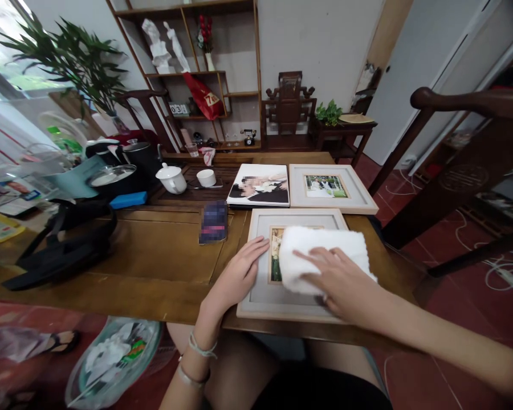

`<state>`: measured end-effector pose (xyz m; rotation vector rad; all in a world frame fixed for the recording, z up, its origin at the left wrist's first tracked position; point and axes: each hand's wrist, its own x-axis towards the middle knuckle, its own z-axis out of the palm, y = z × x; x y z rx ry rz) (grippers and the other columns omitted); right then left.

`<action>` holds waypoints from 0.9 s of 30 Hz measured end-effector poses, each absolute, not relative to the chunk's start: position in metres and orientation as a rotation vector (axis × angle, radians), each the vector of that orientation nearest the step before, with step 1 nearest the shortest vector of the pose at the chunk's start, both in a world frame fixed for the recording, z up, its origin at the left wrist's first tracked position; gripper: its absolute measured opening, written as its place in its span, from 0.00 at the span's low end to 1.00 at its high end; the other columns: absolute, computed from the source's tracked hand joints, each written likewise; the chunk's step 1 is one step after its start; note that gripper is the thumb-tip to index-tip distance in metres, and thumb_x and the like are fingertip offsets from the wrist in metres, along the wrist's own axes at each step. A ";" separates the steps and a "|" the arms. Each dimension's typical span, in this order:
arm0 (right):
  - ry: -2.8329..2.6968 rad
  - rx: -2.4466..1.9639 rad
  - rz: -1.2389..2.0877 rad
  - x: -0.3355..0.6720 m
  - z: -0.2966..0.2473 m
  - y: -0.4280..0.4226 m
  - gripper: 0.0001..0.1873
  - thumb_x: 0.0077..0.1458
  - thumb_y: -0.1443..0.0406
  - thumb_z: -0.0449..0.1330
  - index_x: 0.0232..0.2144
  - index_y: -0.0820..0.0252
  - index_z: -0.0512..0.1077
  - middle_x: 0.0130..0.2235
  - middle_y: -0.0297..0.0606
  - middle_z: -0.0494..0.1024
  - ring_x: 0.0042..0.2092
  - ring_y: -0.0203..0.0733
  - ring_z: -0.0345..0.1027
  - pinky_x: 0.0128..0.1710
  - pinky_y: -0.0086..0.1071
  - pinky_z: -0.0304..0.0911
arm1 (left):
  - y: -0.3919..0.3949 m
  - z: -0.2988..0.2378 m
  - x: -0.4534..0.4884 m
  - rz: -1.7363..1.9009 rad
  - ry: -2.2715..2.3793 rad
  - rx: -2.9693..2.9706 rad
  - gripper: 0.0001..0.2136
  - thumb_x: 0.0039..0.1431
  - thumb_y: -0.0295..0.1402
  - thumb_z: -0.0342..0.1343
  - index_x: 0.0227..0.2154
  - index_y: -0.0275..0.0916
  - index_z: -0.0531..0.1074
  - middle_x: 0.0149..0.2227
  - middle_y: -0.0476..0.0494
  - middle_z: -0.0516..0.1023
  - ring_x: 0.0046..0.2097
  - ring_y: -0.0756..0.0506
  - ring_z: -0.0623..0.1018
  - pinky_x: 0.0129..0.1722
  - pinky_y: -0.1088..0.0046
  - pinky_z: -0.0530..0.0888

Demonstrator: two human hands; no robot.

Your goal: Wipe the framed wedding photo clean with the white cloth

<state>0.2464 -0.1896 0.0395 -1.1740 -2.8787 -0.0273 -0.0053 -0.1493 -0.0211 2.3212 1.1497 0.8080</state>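
A light wooden picture frame (260, 296) lies flat at the near edge of the wooden table (154, 250). My left hand (238, 273) rests open and flat on the frame's left side. A folded white cloth (320, 250) covers the glass, and my right hand (342, 282) lies on top of it with fingers stretched out, pressing it down. A small photo (275, 256) shows beside the cloth.
Behind lie a second framed photo (331, 188) and an unframed print (260, 185). A phone (214, 222) sits left of the frame. A black bag (64, 245), pots, a teapot (171, 178) and cup (206, 177) crowd the left. A dark chair (465, 165) stands on the right.
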 end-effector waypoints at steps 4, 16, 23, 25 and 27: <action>-2.760 -1.348 -0.388 0.267 0.020 -0.132 0.32 0.40 0.79 0.53 0.50 0.57 0.70 0.65 0.44 0.55 0.63 0.62 0.46 0.57 0.61 0.45 | -0.150 -0.019 -0.005 0.799 1.154 2.315 0.22 0.62 0.22 0.40 0.58 0.40 0.63 0.61 0.44 0.65 0.64 0.45 0.59 0.65 0.56 0.58; -3.067 -1.146 0.028 0.261 0.034 -0.182 0.36 0.39 0.80 0.53 0.52 0.55 0.69 0.65 0.42 0.54 0.63 0.65 0.47 0.53 0.56 0.58 | -0.150 -0.021 -0.005 0.819 1.148 2.306 0.22 0.63 0.23 0.40 0.58 0.41 0.63 0.61 0.44 0.64 0.65 0.45 0.59 0.65 0.55 0.58; -2.956 -1.169 0.139 0.276 0.051 -0.197 0.34 0.37 0.80 0.52 0.45 0.49 0.74 0.62 0.35 0.62 0.62 0.54 0.54 0.55 0.50 0.58 | -0.150 -0.020 -0.005 0.832 1.145 2.308 0.22 0.62 0.23 0.41 0.57 0.40 0.64 0.60 0.43 0.65 0.64 0.45 0.60 0.65 0.56 0.58; -2.897 -1.238 -0.103 0.286 0.045 -0.165 0.33 0.36 0.80 0.51 0.45 0.53 0.74 0.62 0.38 0.62 0.63 0.57 0.51 0.57 0.58 0.50 | -0.150 -0.019 -0.005 0.829 1.147 2.306 0.22 0.62 0.22 0.41 0.57 0.41 0.64 0.60 0.44 0.66 0.64 0.45 0.60 0.65 0.56 0.58; -2.835 -1.306 -0.350 0.295 0.037 -0.133 0.31 0.39 0.80 0.50 0.45 0.57 0.74 0.63 0.41 0.60 0.63 0.60 0.50 0.57 0.63 0.47 | -0.150 -0.019 -0.005 0.834 1.146 2.303 0.22 0.62 0.22 0.41 0.57 0.42 0.64 0.60 0.45 0.66 0.64 0.45 0.61 0.64 0.55 0.59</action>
